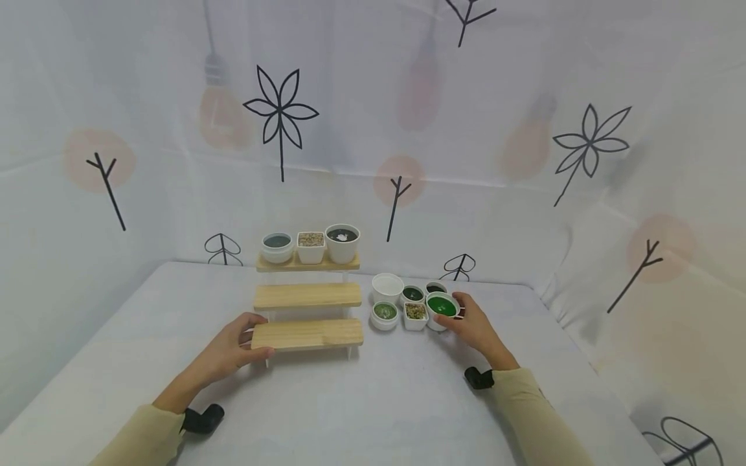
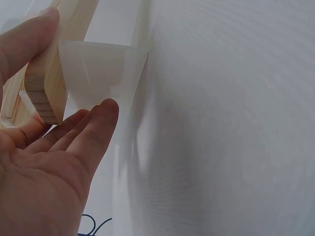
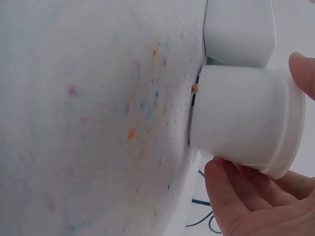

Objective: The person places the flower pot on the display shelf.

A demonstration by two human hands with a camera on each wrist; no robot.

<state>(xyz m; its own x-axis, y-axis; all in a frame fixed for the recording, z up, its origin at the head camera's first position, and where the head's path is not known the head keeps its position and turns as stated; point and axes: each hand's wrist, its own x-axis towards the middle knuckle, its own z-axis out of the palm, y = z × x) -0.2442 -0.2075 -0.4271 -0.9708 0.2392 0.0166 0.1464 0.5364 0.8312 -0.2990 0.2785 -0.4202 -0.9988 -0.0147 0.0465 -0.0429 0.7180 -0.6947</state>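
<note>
My left hand [image 1: 228,349] holds the left end of the lowest step of a three-tier wooden display stand [image 1: 307,334]. In the left wrist view the thumb lies against the wooden board [image 2: 47,81], while the other fingers reach along its far side by a frosted plastic support [image 2: 101,69]. At the right, my right hand [image 1: 476,329] is round a white round pot [image 3: 241,115] with a bright green filling. Its thumb is at the pot's rim and its fingers touch the opposite side. The pot stands upright on the table beside a white square pot [image 3: 241,29].
On the top tier stand a round bowl [image 1: 277,248], a square pot of grains [image 1: 311,248] and a taller pot [image 1: 342,244]. Several small white pots cluster right of the stand, including an all-white bowl [image 1: 387,288] and a green-filled bowl [image 1: 384,317]. Patterned cloth [image 1: 350,162] hangs behind.
</note>
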